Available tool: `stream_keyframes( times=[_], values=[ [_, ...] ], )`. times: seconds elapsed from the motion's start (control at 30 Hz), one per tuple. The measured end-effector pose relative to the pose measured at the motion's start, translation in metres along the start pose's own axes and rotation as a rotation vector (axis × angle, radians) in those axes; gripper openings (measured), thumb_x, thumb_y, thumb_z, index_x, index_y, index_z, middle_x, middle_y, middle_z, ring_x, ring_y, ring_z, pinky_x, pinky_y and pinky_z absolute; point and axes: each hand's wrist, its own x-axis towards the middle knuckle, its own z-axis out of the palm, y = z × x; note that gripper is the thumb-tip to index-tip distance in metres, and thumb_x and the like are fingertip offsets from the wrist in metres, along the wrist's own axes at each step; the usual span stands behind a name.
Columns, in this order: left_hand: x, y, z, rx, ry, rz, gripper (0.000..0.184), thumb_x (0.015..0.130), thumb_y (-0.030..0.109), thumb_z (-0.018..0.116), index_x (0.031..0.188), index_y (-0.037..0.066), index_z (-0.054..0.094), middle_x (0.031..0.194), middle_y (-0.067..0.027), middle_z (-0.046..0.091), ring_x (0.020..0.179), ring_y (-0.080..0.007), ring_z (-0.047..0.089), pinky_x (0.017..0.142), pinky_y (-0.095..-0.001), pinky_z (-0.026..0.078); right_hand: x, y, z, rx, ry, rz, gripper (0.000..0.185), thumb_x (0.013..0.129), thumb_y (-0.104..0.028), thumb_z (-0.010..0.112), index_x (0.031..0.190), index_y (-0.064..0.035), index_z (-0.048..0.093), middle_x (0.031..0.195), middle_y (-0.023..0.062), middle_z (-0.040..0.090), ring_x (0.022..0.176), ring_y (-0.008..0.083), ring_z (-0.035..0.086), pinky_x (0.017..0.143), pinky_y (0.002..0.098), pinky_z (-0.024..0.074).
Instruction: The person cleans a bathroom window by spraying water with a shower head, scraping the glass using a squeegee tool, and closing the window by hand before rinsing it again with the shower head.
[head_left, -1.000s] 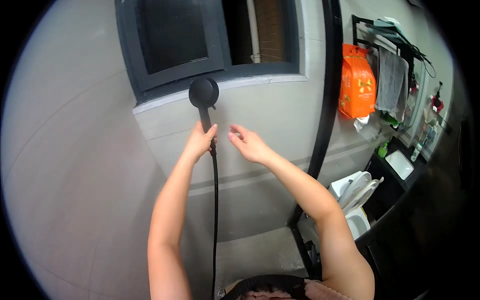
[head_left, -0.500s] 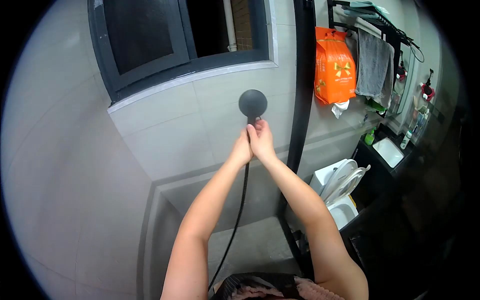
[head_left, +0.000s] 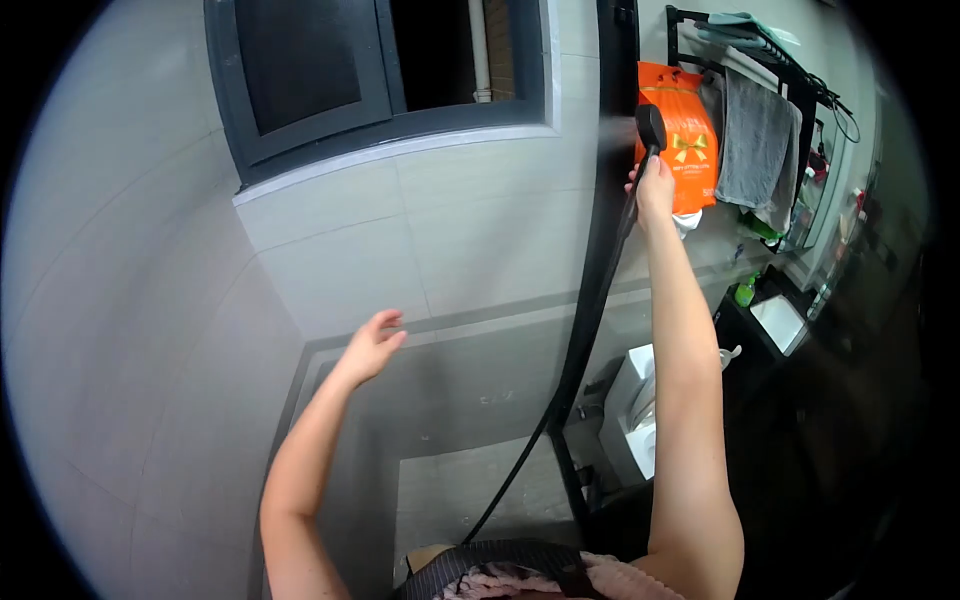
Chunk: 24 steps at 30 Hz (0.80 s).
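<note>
My right hand (head_left: pixel 655 188) is raised, closed round the handle of a black shower head (head_left: pixel 650 128). The head is turned to the left, with a faint spray at its face, beside the dark upright frame (head_left: pixel 604 235). From its handle a black hose (head_left: pixel 515 470) runs down along that frame towards my body. Over on the left, my left hand (head_left: pixel 375 345) hangs in front of the grey tiled wall (head_left: pixel 330 220), its fingers apart and nothing in them.
Behind the shower head hangs an orange tissue pack (head_left: pixel 690 135), with a grey towel (head_left: pixel 755 140) on a black rack (head_left: pixel 770 50). A white toilet (head_left: pixel 630 425) and a sink (head_left: pixel 778 322) with a green bottle (head_left: pixel 744 290) stand lower right. A dark-framed window (head_left: pixel 300 70) is upper left.
Both hands were on the shower head in front of the wall. My left hand has let go and dropped to the left; my right hand has carried the shower head up and right, turning it sideways.
</note>
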Motion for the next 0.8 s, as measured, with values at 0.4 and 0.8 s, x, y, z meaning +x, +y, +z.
stream_keyframes(
  times=[0.4, 0.8],
  values=[
    [-0.224, 0.046, -0.12, -0.06, 0.593, -0.086, 0.039, 0.094, 0.013, 0.055, 0.131, 0.005, 0.047, 0.124, -0.0117, 0.055, 0.109, -0.0184, 0.055, 0.086, -0.0305, 0.046, 0.03, -0.01, 0.069, -0.104, -0.159, -0.014, 0.034, 0.1, -0.025, 0.037, 0.101, 0.0024, 0.056, 0.079, 0.006, 0.055, 0.064, 0.0142, 0.055, 0.051, 0.0294, 0.0489],
    [-0.405, 0.082, -0.121, 0.055, 1.052, -0.167, 0.04, 0.095, 0.021, 0.057, 0.132, 0.009, 0.048, 0.12, -0.0072, 0.057, 0.106, -0.0163, 0.055, 0.083, -0.0282, 0.046, -0.035, 0.036, 0.19, 0.081, -0.427, 0.128, 0.032, 0.101, -0.029, 0.037, 0.107, -0.0015, 0.052, 0.084, 0.0059, 0.056, 0.071, 0.0144, 0.058, 0.057, 0.0307, 0.0524]
  ],
)
